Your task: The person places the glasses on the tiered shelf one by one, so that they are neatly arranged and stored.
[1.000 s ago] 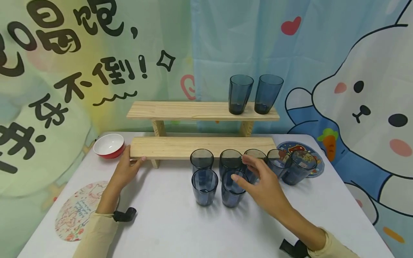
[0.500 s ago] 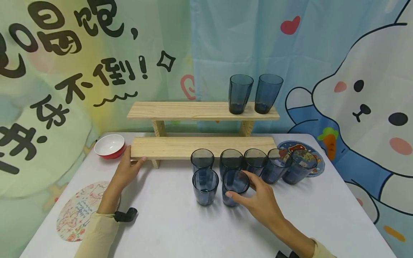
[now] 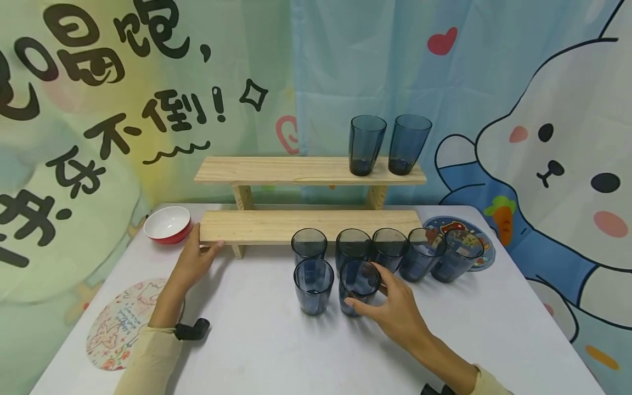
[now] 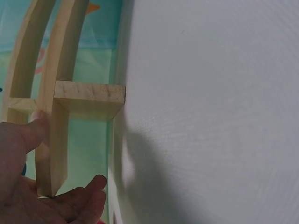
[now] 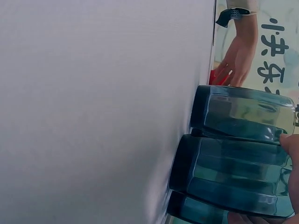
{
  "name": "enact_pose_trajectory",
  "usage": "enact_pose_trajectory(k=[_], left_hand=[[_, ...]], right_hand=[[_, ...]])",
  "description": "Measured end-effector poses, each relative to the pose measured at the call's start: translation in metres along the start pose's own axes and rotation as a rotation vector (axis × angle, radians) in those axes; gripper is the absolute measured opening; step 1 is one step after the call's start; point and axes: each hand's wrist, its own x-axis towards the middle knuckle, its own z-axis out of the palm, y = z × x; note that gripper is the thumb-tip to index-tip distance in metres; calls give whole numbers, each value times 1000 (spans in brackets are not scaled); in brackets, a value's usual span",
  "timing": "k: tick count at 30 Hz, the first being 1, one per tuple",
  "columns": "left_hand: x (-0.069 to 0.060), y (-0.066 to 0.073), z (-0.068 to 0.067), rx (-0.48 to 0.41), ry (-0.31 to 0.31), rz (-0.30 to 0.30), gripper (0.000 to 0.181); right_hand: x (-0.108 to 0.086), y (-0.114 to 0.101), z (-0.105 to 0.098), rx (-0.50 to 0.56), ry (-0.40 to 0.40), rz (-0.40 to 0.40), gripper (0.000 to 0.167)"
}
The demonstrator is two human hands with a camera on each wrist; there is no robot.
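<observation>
Here's the right hand [image 3: 395, 310] at the front pair, its fingers curved round the near-right blue tumbler [image 3: 357, 282], thumb on the near side and the rest behind, parted only by the width of the glass they grip. That tumbler stands upright on the white surface [image 3: 237, 351], just beside its front-row partner, the near-left tumbler [image 3: 314, 288]. Behind them, a row of five tumblers [image 3: 390, 247] runs along the front of the two-tier wooden stand [image 3: 306, 219]. The rightmost overlaps the blue round mat [image 3: 487, 255] in the head view, though whether its base sits on the mat is hard to say. Over on the other side, the left hand [image 3: 194, 260] has the left end of the lower shelf [image 3: 261, 227], thumb against the front edge, the other fingers spread loosely round the end; the left wrist view shows the thumb meeting the wood. Up top, two more tumblers [image 3: 390, 145] stand side by side at the right end of the upper shelf [image 3: 276, 169], a slim gap between them. Near the left hand sits a red bowl [image 3: 168, 224], white inside, and a patterned round mat [image 3: 116, 323] lies partly hidden by the left forearm. Behind it all hangs a printed curtain [image 3: 340, 55] with a big white rabbit [image 3: 568, 109] at the right.
</observation>
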Motion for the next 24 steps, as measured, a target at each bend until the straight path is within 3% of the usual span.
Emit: enact_pose_trajectory(k=[6,12,19,24], left_hand=[[0,-1,0,-12,5,16,79],[-1,-2,2,-13,4,8,79],[-2,-1,1,-2,3,22,80],[-2,0,0,5,9,29,80]], right_hand=[[0,-1,-3,19,0,-31,94],[-1,-10,-17,79,-47,-6,97],[6,-43,-52,103,-62,-105,89],[26,-75,-73,59,-41,-190,85]])
